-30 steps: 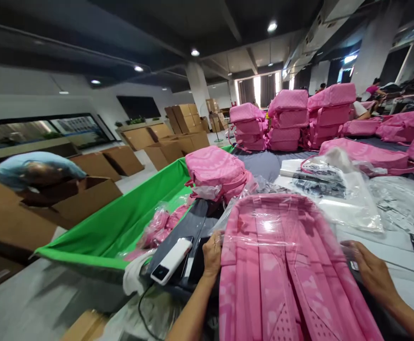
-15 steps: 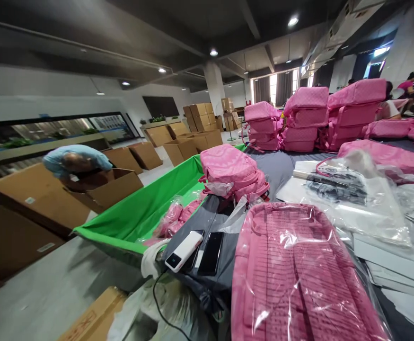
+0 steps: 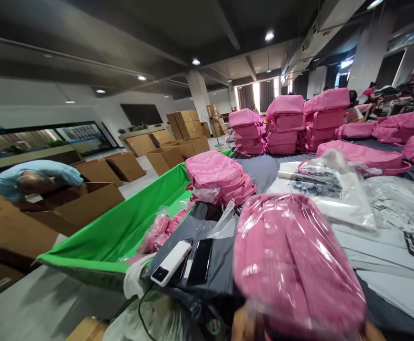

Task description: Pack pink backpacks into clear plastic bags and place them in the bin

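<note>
A pink backpack [image 3: 295, 255] in a clear, shiny plastic bag fills the near edge of the table. At its near left corner is my left hand [image 3: 245, 324], blurred and cut off by the bottom of the view, closed on the backpack's end. Only a small part of my right hand [image 3: 373, 332] shows at the near right corner, also gripping there, its fingers mostly hidden. Just beyond lies another pink backpack [image 3: 217, 175] with a white tag. To the left are a white power bank [image 3: 171, 263] and a black phone [image 3: 200, 260].
A green fabric bin [image 3: 96, 237] with bagged pink items stands left of the table. Stacked pink backpacks [image 3: 285, 123] are at the back. Clear plastic bags [image 3: 352, 199] and white sheets [image 3: 387, 255] lie right. A person in light blue [image 3: 36, 177] bends over a cardboard box [image 3: 89, 203].
The bagged backpack now shows a different, smoother face and sits shorter in view. My hands have come into sight at its near end. The view has swung to the right.
</note>
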`<action>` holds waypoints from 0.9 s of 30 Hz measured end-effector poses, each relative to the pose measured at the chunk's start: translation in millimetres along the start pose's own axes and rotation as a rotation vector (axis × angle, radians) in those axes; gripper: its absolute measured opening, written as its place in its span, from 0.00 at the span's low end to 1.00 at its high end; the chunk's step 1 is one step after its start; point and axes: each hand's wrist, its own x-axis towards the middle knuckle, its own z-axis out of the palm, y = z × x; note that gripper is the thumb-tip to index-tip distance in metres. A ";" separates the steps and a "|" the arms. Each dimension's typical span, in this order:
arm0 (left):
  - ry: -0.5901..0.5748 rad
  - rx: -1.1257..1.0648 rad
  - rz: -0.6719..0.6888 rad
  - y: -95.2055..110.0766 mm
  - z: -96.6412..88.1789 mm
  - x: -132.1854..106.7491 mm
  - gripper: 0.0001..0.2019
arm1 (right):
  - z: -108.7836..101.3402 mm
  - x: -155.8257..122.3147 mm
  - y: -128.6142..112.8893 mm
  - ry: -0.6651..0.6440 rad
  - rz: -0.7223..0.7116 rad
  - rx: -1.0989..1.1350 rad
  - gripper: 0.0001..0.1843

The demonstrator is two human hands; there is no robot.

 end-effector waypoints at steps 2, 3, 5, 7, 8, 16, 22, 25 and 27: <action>-0.031 -0.076 0.056 11.9 -11.6 13.2 0.21 | -0.6 25.3 -14.8 0.025 -0.047 0.000 0.20; -0.034 -0.130 0.087 18.3 -19.4 23.5 0.22 | -6.7 40.7 -23.4 0.044 -0.102 -0.022 0.21; 0.015 -0.233 0.098 26.3 -37.8 43.9 0.22 | -29.3 69.5 -36.6 0.065 -0.177 -0.093 0.20; 0.182 -0.291 -0.019 21.8 -55.9 51.8 0.24 | -58.1 83.7 -35.4 0.153 -0.157 -0.151 0.20; 0.277 -0.309 -0.108 14.2 -62.5 47.8 0.27 | -70.6 82.5 -27.7 0.220 -0.129 -0.174 0.21; 0.046 -0.673 -0.637 -12.1 0.1 -71.5 0.39 | -44.0 -27.0 56.0 0.325 0.215 -0.196 0.37; -0.394 -0.405 -0.215 51.7 97.1 -62.7 0.27 | 5.2 -23.0 26.4 0.377 0.010 -0.189 0.41; -0.348 -0.404 -0.255 57.4 121.2 -52.1 0.22 | 6.1 -25.5 26.9 0.314 0.061 -0.145 0.40; -0.350 -0.467 -0.258 57.4 123.6 -50.5 0.22 | 1.5 -32.6 30.1 0.218 0.060 -0.101 0.38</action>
